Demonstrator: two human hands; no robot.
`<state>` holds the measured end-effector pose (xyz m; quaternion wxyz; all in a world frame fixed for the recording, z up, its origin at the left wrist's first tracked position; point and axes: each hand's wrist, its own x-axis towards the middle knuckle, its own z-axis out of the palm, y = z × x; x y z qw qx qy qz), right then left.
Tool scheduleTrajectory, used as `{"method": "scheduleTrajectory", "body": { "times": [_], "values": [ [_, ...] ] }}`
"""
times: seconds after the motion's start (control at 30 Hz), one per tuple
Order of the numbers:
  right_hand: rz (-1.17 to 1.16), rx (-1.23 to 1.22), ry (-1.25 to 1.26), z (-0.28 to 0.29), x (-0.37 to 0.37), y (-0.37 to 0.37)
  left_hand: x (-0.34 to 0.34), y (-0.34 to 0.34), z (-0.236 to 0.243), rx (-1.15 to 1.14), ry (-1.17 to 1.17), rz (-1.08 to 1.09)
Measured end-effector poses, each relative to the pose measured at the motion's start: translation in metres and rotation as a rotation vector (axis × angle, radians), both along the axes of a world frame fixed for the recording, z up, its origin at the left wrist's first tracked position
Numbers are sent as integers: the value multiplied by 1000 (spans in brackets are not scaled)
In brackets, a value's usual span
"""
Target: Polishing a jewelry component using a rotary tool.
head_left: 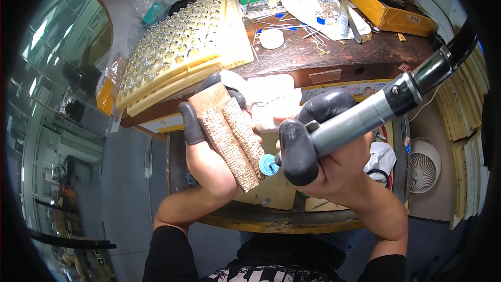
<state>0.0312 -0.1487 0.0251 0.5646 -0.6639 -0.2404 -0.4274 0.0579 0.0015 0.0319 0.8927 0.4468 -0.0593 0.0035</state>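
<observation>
My left hand (209,164), with black covers on its fingertips, grips a wooden block (210,101) held at a slant. Two long strips of small, rough, gold-coloured pieces (229,149) run along the block's upper face. From the right, my right hand (342,169) closes around a grey rotary handpiece (355,125), and black covers are on its thumb and finger too. A small blue disc (268,165) on the handpiece's tip sits at the right edge of the strips, seemingly touching them. A white cloth or paper (274,96) lies behind the block.
Yellow trays with rows of shiny round pieces (172,42) stand far left on the wooden bench (292,57). Thin tool bits, a white round lid (271,38) and an orange box (391,15) lie at the back. A white fan (424,164) stands at right.
</observation>
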Motion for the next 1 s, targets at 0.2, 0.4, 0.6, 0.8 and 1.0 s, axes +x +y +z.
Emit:
{"method": "scheduleTrajectory", "body": {
  "times": [0.2,0.4,0.6,0.8,1.0],
  "values": [
    [3,3,-6,0,-1,2,-1,1,-1,1,6,-1],
    [-20,-26,-52,3,0,-1,0,-3,-2,-37,-34,7],
    [-22,1,-48,3,0,3,1,-1,-2,-69,-46,-19],
    [-28,23,-52,1,0,4,0,-2,0,-49,-24,-13],
    [-9,19,-24,3,-2,3,-2,-3,1,-52,-5,0]
  ]
}}
